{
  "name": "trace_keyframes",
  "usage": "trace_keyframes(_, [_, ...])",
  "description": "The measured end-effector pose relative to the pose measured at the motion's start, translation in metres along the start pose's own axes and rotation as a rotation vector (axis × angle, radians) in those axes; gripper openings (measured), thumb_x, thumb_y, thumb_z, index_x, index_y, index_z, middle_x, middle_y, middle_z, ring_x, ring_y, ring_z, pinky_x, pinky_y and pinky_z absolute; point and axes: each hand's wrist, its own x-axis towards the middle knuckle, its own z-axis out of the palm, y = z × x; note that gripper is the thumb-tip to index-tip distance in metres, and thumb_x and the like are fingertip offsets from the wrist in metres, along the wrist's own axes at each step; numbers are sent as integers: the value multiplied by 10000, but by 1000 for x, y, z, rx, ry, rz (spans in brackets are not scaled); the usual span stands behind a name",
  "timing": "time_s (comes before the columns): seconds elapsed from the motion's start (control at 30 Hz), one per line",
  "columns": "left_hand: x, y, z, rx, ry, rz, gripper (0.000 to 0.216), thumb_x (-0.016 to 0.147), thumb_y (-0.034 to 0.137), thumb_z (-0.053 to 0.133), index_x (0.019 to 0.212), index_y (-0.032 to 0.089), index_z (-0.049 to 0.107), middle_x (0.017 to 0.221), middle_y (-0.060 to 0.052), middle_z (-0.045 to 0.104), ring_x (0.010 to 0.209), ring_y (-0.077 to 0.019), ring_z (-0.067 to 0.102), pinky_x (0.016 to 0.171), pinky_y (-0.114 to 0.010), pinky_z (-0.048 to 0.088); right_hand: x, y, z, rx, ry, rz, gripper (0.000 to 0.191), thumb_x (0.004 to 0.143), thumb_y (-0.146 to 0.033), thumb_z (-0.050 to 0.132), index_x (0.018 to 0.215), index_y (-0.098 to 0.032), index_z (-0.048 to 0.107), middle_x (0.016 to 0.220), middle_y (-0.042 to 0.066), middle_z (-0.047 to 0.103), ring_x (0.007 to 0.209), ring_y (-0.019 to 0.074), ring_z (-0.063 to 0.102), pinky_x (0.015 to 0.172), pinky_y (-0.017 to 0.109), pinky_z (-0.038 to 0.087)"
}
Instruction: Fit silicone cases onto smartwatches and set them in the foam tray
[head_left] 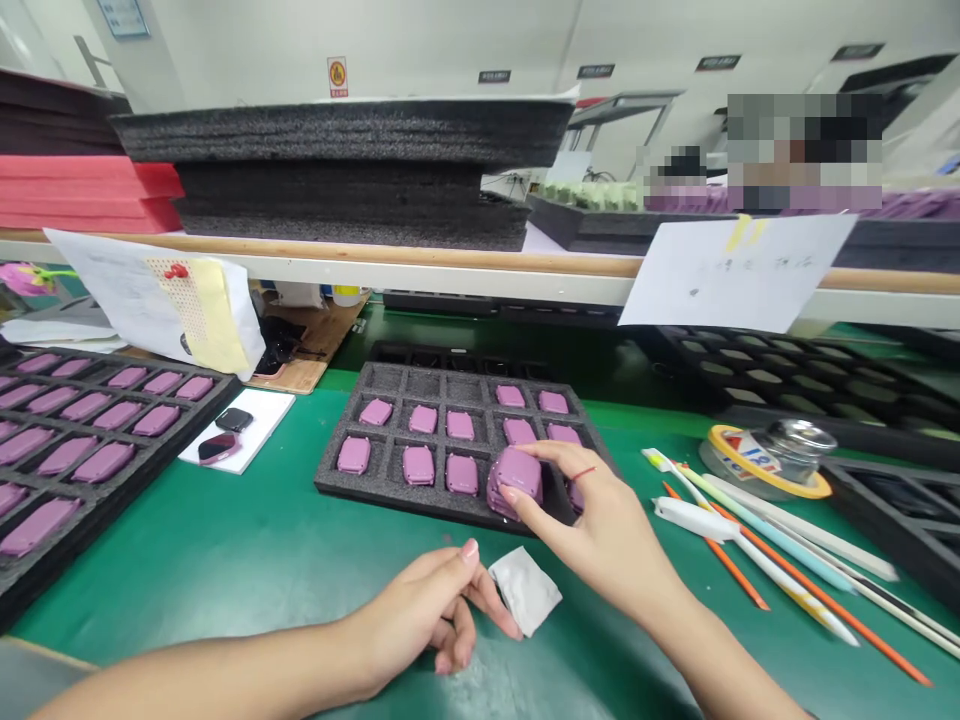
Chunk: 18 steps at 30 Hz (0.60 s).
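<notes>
My right hand [592, 510] pinches a purple watch case [517, 475] between thumb and fingers at the front right of a black foam tray [390, 490]. Another purple piece shows beneath its lower edge, so I cannot tell whether the case rests in its slot. Several similar purple cases sit in the tray's compartments, and a few slots at the back left are bare. Lower down, my left hand [435, 610] hovers over the green table, fingers loosely bent and apart. One fingertip reaches the edge of a folded white cloth [526, 590]; whether it touches is unclear.
A larger foam tray of purple cases [97, 462] stands at left, beside a white card [259, 425] with two dark pieces. Pens and sticks [780, 560] and a tape roll [765, 465] lie right. Foam stacks [345, 140] fill the shelf; papers hang from its edge.
</notes>
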Motion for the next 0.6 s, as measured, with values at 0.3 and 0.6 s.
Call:
trace_keyframes(0.3, [3,-3,3,41,-52,3,665,708,819,569,736,155,546,801,-86,706,393,-45,415,386,-209,293,53,-40,-27,-343,-650,-49,391,772,-294,719,1157,-229,700,1042,100,776,973,332,731,801,419,554])
trace_keyframes(0.6, [19,-22,-9,189,-140,38,768,633,938,475,713,176,513,677,-9,610,451,-55,384,465,-222,275,80,-53,-4,-439,-706,-124,284,590,-77,745,851,-186,737,751,87,747,758,298,724,575,296,453])
